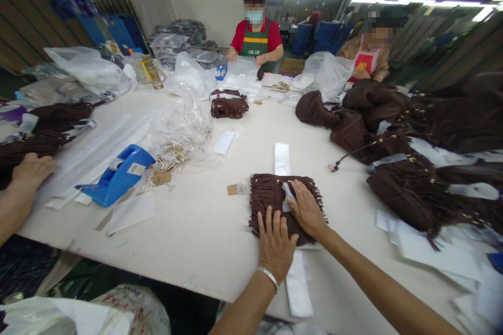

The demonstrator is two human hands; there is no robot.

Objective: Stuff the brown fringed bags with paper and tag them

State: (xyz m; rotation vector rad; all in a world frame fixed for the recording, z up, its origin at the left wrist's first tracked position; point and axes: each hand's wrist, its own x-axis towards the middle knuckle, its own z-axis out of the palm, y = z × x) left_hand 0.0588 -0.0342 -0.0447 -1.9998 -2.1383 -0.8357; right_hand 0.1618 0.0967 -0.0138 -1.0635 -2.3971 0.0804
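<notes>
Clutter rings the brown fringed bag, which lies by the counter's near edge: a blue tape dispenser toward the left, a heap of brown bags along the right edge, a white strip just behind. Left hand lies flat on the bag, grip released. Right hand lies likewise, fingertips on a white slip.
</notes>
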